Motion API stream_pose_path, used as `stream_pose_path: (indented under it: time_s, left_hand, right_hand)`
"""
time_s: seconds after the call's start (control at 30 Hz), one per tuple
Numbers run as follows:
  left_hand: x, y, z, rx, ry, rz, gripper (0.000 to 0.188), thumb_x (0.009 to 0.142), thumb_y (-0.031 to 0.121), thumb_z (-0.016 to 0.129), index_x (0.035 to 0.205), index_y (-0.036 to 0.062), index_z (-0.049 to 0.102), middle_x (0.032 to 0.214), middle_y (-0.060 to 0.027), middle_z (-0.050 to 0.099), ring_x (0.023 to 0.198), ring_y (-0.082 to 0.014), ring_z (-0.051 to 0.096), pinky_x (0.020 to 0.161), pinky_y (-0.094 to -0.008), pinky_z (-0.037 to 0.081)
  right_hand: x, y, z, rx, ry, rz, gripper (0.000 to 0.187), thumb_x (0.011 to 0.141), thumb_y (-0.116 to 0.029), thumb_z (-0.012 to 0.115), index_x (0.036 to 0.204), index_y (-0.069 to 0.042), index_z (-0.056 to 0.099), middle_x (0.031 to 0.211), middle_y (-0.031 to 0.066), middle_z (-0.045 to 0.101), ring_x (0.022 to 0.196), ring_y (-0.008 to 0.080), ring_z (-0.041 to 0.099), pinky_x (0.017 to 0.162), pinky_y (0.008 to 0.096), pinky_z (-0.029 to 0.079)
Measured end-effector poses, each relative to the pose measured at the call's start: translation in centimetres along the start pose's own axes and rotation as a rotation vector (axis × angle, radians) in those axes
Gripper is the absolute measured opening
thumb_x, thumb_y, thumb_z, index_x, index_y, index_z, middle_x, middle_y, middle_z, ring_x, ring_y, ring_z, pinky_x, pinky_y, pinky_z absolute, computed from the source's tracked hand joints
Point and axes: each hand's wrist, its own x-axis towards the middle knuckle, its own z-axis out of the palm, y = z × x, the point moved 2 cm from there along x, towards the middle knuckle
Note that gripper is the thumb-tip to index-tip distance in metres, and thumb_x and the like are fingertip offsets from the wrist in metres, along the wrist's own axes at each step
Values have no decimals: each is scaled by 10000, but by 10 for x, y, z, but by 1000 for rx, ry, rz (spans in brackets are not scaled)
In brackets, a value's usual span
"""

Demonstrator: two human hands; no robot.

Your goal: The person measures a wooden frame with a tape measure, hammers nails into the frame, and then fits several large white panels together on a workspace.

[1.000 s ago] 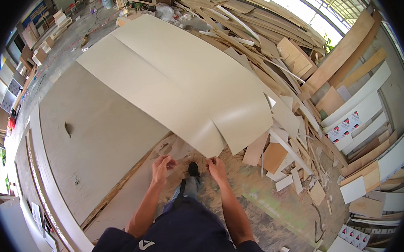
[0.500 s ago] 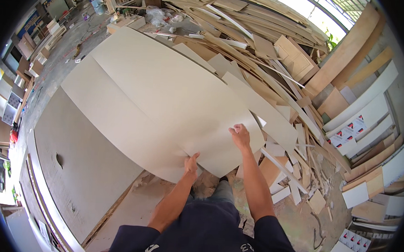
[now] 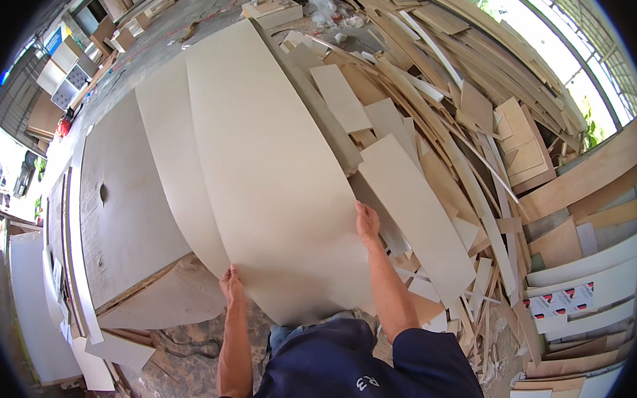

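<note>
The right hand [image 3: 365, 222] has shifted from over the sheet [image 3: 281, 161] to its 4 o'clock edge, pinching it. The left hand [image 3: 232, 286] pinches at 7 o'clock; both sides are held.

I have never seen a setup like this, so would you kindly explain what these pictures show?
There is no machine here: these are a person's own bare hands, seen from above by a wide fisheye camera worn on the head, so straight edges look bent. The left hand and right hand grip opposite edges of a large, smooth cream sheet. Left of it lies a narrower, smooth cream strip, then a broad, flat grey board bearing a small, dark leaf-shaped mark. A heap of brown and pale flat offcuts lies to the right.
</note>
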Motion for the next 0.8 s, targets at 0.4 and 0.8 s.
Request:
stream_pose_path:
  time_s: [0.4,0.8]
  left_hand:
    - [-40,80,-25,163,268,233,295,1013,313,538,814,95,553,706,33,544,588,-67,468,520,-254,396]
    - [-100,51,-69,206,381,231,367,1000,314,570,712,92,518,628,72,478,569,-26,367,505,-235,315]
  right_hand:
    - [55,-25,31,404,-558,158,632,927,-426,505,1362,32,510,1401,152,522,1336,237,429,1110,332,279]
    - [41,-87,98,734,-837,522,637,884,-491,584,1350,-63,514,1324,132,556,1187,281,540,975,471,446]
